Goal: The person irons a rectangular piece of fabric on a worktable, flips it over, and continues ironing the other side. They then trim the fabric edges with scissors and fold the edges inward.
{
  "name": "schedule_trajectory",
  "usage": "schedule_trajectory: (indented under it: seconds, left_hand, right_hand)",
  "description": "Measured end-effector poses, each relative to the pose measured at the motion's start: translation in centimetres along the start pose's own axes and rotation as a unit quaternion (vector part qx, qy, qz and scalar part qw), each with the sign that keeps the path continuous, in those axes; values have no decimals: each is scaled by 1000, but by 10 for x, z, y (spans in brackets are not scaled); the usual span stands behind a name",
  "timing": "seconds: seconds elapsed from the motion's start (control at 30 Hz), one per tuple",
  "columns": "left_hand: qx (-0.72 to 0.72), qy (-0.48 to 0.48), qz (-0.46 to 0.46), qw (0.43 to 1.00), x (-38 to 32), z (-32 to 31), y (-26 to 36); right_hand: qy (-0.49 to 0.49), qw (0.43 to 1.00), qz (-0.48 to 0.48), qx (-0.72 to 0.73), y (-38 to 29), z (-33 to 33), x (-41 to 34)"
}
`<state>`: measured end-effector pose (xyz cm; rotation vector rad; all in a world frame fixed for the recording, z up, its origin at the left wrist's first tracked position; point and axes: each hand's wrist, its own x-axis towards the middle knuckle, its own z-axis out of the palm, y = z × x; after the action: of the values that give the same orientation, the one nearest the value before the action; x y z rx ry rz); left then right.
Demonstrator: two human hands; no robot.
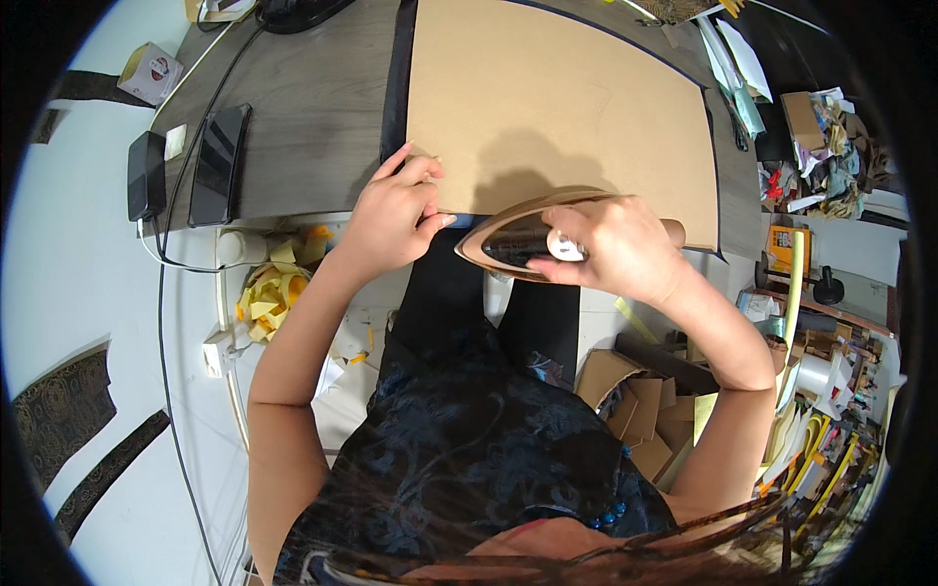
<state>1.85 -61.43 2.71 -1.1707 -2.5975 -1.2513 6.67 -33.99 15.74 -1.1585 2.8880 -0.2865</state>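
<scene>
A large tan board (pixel 557 102) lies on the desk with dark fabric (pixel 398 80) showing along its borders. My left hand (pixel 399 205) rests at the board's front left corner, fingers spread and partly bent. Its thumb is by the front border and its index finger by the left one; no object shows in its grasp. My right hand (pixel 623 245) is closed around the handle of a clothes iron (pixel 506 245). The iron's pointed tip faces left, over the board's front edge. Its soleplate is hidden from above.
A smartphone (pixel 220 165), a black power adapter (pixel 146 176) and a cable (pixel 192 146) lie at the left of the grey wood-grain desk (pixel 315 110). Below left is a heap of yellow paper scraps (pixel 275 297). Cardboard pieces (pixel 637 410) stand on the floor at right.
</scene>
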Motion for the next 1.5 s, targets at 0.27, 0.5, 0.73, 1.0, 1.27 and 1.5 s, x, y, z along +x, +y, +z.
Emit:
schedule_trajectory:
  seconds: [0.27, 0.5, 0.73, 1.0, 1.27, 1.5]
  left_hand:
    - [-105, -16, 5, 994, -18, -26, -13]
    - [-123, -47, 19, 991, -19, -23, -29]
    - [-155, -33, 12, 987, -20, -19, -33]
    - [-150, -32, -3, 988, -16, -23, -29]
    - [-164, -40, 7, 986, -18, -18, -41]
    - [-160, -44, 1, 986, -18, -18, -44]
  right_hand:
    - [-92, 990, 101, -16, -4, -1, 12]
    - [-77, 997, 5, 4, -13, 0, 37]
    - [-67, 996, 55, 4, -22, 1, 40]
    - [-63, 996, 61, 0, -27, 2, 40]
    - [-79, 989, 122, -8, -41, 4, 42]
    - [-73, 989, 127, -15, -50, 9, 51]
